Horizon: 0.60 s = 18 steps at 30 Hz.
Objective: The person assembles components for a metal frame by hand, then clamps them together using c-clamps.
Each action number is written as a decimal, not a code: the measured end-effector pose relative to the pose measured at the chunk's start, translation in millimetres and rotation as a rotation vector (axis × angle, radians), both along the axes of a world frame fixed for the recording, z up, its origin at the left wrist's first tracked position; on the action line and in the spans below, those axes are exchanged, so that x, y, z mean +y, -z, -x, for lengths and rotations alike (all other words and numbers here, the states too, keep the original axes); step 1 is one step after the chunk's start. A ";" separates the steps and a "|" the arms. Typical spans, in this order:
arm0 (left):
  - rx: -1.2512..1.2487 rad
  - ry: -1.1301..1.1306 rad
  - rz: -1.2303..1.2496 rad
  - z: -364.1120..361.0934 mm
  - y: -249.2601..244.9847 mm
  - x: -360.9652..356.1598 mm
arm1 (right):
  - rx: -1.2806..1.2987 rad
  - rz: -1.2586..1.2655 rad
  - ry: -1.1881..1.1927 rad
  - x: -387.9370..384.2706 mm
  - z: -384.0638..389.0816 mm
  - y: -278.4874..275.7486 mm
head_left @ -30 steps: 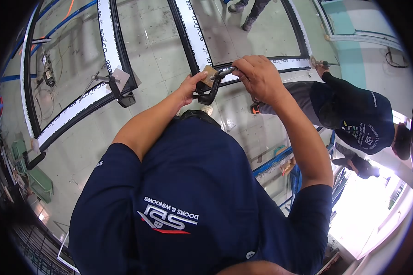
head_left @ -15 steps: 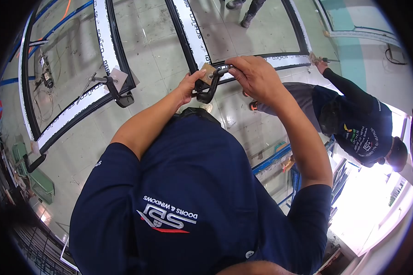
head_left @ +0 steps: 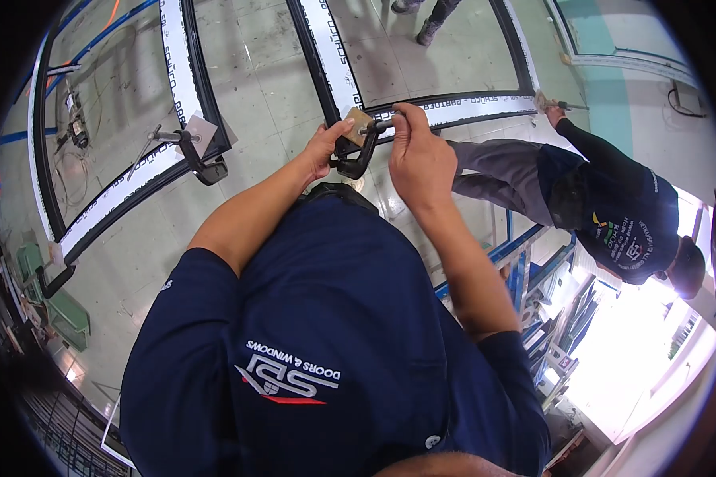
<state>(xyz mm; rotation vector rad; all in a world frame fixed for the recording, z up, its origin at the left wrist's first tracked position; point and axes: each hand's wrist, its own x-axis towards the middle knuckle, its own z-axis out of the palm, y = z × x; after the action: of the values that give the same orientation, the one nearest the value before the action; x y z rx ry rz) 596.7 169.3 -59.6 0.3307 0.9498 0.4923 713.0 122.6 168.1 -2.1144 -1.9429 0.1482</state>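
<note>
A black C-clamp (head_left: 361,159) sits at the near corner of a black frame (head_left: 328,56) with white printed film. Under its screw lies a small wooden block (head_left: 357,123). My left hand (head_left: 321,151) is closed at this corner, its thumb pressing on the block and its other fingers partly hidden. Wrapped round the clamp's screw end is my right hand (head_left: 422,155). To the left, another C-clamp (head_left: 199,159) with a pale pad (head_left: 202,133) holds the corner of a second frame (head_left: 127,189); neither hand touches it.
A co-worker (head_left: 612,211) at the right reaches to the frame's far right corner. Another person's legs (head_left: 433,20) stand at the top. A power tool (head_left: 78,131) lies left, beyond the second frame. Green boxes (head_left: 64,314) are at lower left, blue metal racks (head_left: 525,266) at right.
My right hand has turned at the clamp's screw, and its forearm has swung inward to the left. The co-worker's legs have shifted; my left hand stays at the corner.
</note>
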 end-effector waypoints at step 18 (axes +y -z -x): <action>-0.049 -0.022 -0.003 -0.7 23.7 -1.0 | 0.997 0.668 -0.354 52.3 -47.7 3.7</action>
<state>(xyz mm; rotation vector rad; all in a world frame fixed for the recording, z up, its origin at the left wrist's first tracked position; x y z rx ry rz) 597.4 168.3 -83.4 0.3096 0.9059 0.5195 760.8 175.0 164.3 -1.4035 -1.6516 1.7281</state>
